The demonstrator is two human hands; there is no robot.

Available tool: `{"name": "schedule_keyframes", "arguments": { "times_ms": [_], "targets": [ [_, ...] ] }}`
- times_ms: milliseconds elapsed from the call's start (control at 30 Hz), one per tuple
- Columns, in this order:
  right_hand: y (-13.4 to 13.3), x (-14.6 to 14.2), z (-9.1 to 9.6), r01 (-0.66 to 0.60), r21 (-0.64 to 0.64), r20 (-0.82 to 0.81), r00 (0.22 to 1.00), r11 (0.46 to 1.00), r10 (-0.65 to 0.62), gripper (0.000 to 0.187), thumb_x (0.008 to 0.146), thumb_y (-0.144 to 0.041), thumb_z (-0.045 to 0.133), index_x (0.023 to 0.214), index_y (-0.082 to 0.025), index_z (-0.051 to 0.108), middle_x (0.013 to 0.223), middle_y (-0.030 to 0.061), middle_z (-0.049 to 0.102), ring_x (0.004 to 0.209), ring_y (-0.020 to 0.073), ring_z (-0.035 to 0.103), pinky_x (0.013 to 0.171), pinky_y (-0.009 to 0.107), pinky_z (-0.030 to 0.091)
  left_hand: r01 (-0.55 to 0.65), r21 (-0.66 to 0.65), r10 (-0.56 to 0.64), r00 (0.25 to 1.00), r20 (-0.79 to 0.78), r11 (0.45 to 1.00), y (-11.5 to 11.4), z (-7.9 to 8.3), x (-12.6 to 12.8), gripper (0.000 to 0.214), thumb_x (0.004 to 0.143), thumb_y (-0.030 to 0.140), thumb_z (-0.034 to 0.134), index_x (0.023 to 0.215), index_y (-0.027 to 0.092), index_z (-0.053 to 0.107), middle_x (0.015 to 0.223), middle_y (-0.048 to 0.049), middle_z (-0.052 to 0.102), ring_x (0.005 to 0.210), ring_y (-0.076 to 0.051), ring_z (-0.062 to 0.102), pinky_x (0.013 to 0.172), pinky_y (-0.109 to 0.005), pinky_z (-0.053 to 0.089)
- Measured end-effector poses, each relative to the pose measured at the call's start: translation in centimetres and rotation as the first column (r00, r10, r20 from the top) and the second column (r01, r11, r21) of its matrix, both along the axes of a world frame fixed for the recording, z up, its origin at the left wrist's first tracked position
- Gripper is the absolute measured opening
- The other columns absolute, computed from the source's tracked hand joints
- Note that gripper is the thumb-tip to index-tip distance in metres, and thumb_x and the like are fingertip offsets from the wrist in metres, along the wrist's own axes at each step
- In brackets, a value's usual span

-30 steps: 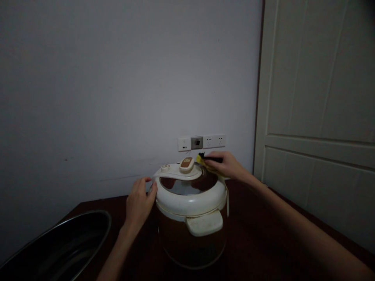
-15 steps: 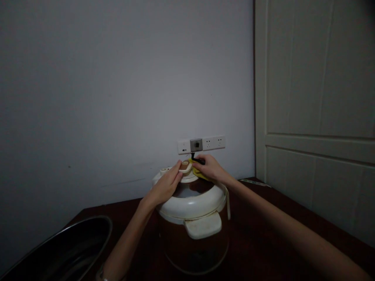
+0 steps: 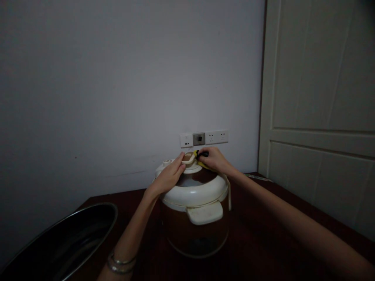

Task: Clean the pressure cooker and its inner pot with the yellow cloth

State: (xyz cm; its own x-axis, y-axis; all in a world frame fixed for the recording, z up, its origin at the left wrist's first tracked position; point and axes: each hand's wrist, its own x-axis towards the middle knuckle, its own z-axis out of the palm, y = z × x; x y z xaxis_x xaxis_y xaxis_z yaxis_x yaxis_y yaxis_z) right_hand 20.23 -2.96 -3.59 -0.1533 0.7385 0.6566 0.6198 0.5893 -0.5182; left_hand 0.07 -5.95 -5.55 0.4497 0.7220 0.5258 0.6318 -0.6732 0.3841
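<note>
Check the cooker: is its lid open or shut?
Shut: the white lid sits down on the brown cooker, no gap visible along the front. Locked or not: cannot tell.

The cooker (image 3: 195, 234) is brown, its lid ring (image 3: 191, 196) and handle (image 3: 205, 213) white; the cloth (image 3: 203, 166) is yellow, the surface (image 3: 258, 238) dark red-brown, the left bowl (image 3: 84, 234) black.

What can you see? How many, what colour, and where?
Cooker: 1, white and brown, on table
Lid knob: 1, brown and cream, on top
Cloth: 1, yellow, right hand
Unclear thing: 1, black, right hand
Basin: 1, dark, left
Table: 1, dark red, below
Wall: 1, grey, behind
Wall plates: row, white and grey, wall
Door panel: 1, pale, right
Strip: 1, pale, table's far right
Bangles: 2, silvery, left wrist
Left hand: 1, at lid knob
Right hand: 1, holding cloth
</note>
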Motion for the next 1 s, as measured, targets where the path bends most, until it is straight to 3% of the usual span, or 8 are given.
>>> {"name": "schedule_keyframes", "arguments": {
  "times_ms": [100, 333, 533, 733, 833, 933, 1000],
  "targets": [
    [0.1, 0.0, -0.2, 0.012, 0.019, -0.003, 1.000, 1.000, -0.012, 0.017, 0.070, -0.009, 0.059, 0.081, -0.013, 0.072, 0.078, 0.0062, 0.072, 0.074, 0.0186, 0.064, 0.071, 0.028, 0.047, 0.011, -0.001, -0.011, 1.000, 0.007, 1.000, 0.0, -0.1, 0.0, 0.057, 0.093, 0.039, 0.030, 0.144, 0.015, 0.027, 0.151, -0.0093, 0.026, 0.138, -0.020, 0.028, 0.113, -0.040, 0.021],
    [-2.7, -1.2, -0.8, -0.108, 0.037, -0.003, 0.994, 0.993, 0.108, 0.018, 0.071, -0.014, 0.061, 0.085, -0.014, 0.072, 0.082, 0.0065, 0.072, 0.072, 0.0176, 0.064, 0.068, 0.028, 0.048, 0.025, -0.016, -0.025, 0.999, 0.024, 1.000, 0.1, -0.1, 0.0, 0.057, 0.092, 0.037, 0.031, 0.144, 0.013, 0.027, 0.151, -0.0107, 0.025, 0.138, -0.019, 0.028, 0.114, -0.040, 0.019],
    [-0.7, -0.6, -0.1, -0.068, 0.006, 0.056, 0.996, 0.998, 0.068, 0.018, 0.066, -0.010, 0.061, 0.079, -0.015, 0.072, 0.070, 0.0033, 0.071, 0.062, 0.0153, 0.061, 0.058, 0.025, 0.045, 0.041, -0.012, -0.040, 0.998, 0.044, 0.999, 0.1, -0.2, 0.0, 0.055, 0.091, 0.037, 0.033, 0.142, 0.017, 0.032, 0.151, -0.0081, 0.027, 0.137, -0.020, 0.029, 0.113, -0.040, 0.019],
    [1.1, 0.4, 1.1, 0.024, 0.091, 0.019, 0.999, 0.996, -0.026, 0.017, 0.069, -0.011, 0.060, 0.081, -0.015, 0.072, 0.081, 0.0071, 0.072, 0.078, 0.0198, 0.063, 0.074, 0.031, 0.046, 0.084, -0.046, -0.076, 0.984, 0.159, 0.995, 0.6, -0.5, -0.2, 0.054, 0.090, 0.039, 0.037, 0.139, 0.017, 0.038, 0.148, -0.0101, 0.033, 0.136, -0.020, 0.031, 0.114, -0.040, 0.018],
    [0.5, 0.8, 2.8, 0.001, 0.108, -0.094, 0.996, 0.994, 0.009, 0.018, 0.075, -0.026, 0.062, 0.086, -0.015, 0.070, 0.081, 0.0058, 0.070, 0.074, 0.0186, 0.062, 0.068, 0.030, 0.047, 0.112, -0.038, -0.090, 0.926, 0.368, 0.993, 0.9, -0.3, -0.6, 0.054, 0.086, 0.040, 0.047, 0.134, 0.015, 0.044, 0.141, -0.0149, 0.044, 0.130, -0.023, 0.041, 0.110, -0.042, 0.028],
    [-1.0, 0.4, 4.9, -0.116, 0.143, -0.300, 0.941, 0.983, 0.155, 0.028, 0.074, -0.039, 0.064, 0.087, -0.014, 0.067, 0.077, 0.0044, 0.067, 0.068, 0.0163, 0.060, 0.061, 0.027, 0.046, 0.151, -0.010, -0.112, 0.774, 0.623, 0.988, 0.4, 1.1, -0.6, 0.052, 0.079, 0.040, 0.058, 0.122, 0.011, 0.054, 0.125, -0.0180, 0.058, 0.116, -0.025, 0.055, 0.100, -0.043, 0.040],
    [-2.1, -0.6, 5.9, -0.189, 0.215, -0.385, 0.885, 0.958, 0.261, 0.030, 0.074, -0.042, 0.064, 0.087, -0.015, 0.064, 0.079, 0.0034, 0.066, 0.068, 0.0149, 0.059, 0.062, 0.026, 0.046, 0.245, -0.038, -0.145, 0.684, 0.714, 0.969, -0.6, 2.8, 0.0, 0.047, 0.076, 0.042, 0.063, 0.113, 0.011, 0.060, 0.113, -0.0156, 0.065, 0.107, -0.025, 0.060, 0.094, -0.042, 0.045]
  ]
}}
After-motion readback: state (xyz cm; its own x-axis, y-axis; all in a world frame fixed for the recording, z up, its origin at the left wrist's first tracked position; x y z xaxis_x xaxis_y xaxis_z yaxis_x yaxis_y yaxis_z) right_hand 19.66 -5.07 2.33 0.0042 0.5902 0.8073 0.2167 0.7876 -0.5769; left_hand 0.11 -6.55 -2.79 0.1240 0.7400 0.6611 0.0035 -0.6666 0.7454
